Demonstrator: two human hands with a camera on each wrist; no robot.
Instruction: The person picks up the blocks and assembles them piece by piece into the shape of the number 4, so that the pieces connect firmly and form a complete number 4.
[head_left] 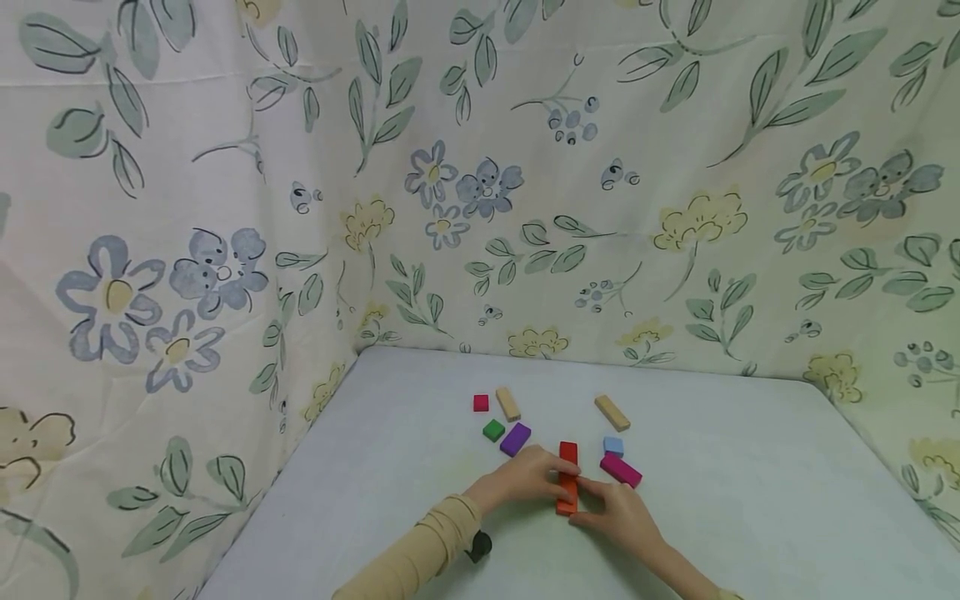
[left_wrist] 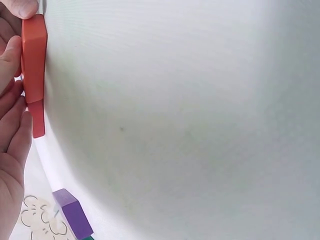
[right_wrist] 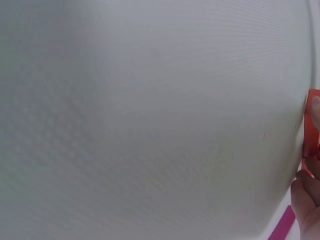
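Two hands come together at the lower centre of the head view. The left hand [head_left: 525, 479] grips an orange block [left_wrist: 35, 60], its fingers bent across the seam with a red block [head_left: 568, 452] lying end to end with it, just above in the frame. The right hand [head_left: 618, 512], thumb and fingers bent, reaches in from the lower right and touches the orange block; whether it pinches it, I cannot tell. Below the sleeve [head_left: 412, 550] on the left arm, a black object [head_left: 480, 546] is partly hidden. Right of the red block, a magenta block [head_left: 621, 470] lies slanted against or just beside a light blue block [head_left: 613, 446], with a wooden block [head_left: 612, 412] above them. Left of the red block are a purple block [head_left: 515, 439] and, just beside it, a green block [head_left: 493, 430]; above these, a small red cube [head_left: 481, 403] sits near a second wooden block [head_left: 507, 403]. The white table [head_left: 750, 500] fills the lower frame, and floral cloth [head_left: 615, 333] hangs across the upper part and left side.
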